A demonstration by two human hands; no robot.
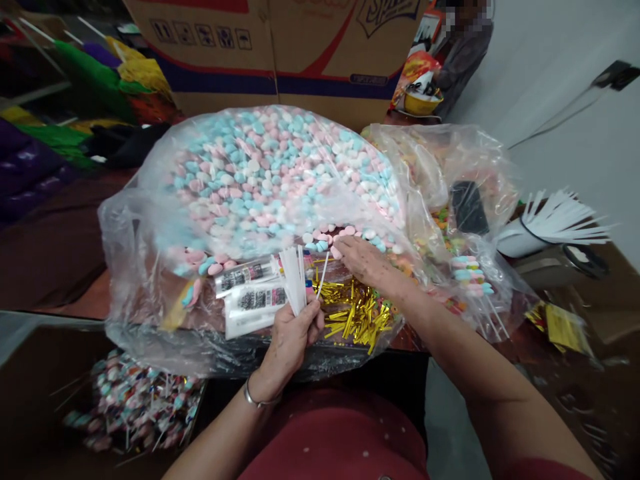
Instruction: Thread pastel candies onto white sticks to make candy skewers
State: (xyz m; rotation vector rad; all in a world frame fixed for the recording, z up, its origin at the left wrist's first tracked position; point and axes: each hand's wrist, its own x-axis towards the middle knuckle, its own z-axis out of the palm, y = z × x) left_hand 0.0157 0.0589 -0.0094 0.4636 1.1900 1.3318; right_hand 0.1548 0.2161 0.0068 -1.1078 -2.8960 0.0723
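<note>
My left hand point(295, 327) is closed around a fanned bundle of thin white sticks point(294, 277). One separate stick point(324, 272) slants up between its thumb and fingers. Over the mouth of a large clear bag, my right hand point(364, 261) points down with its fingers together, the fingertips on a pink marshmallow point(337, 253). The bag is full of pink, blue and white marshmallows point(270, 167). Gold twist ties point(357, 313) lie in a heap below my right hand. Left of the sticks are printed clear plastic packets point(255, 303).
Marshmallow skewers point(473, 275) lie at the right near a dark phone point(469, 207). White sticks fill a container point(520, 237). A carton point(280, 53) stands behind. At lower left, a box holds many wrapped sweets point(143, 400). A person point(463, 60) is at the back right.
</note>
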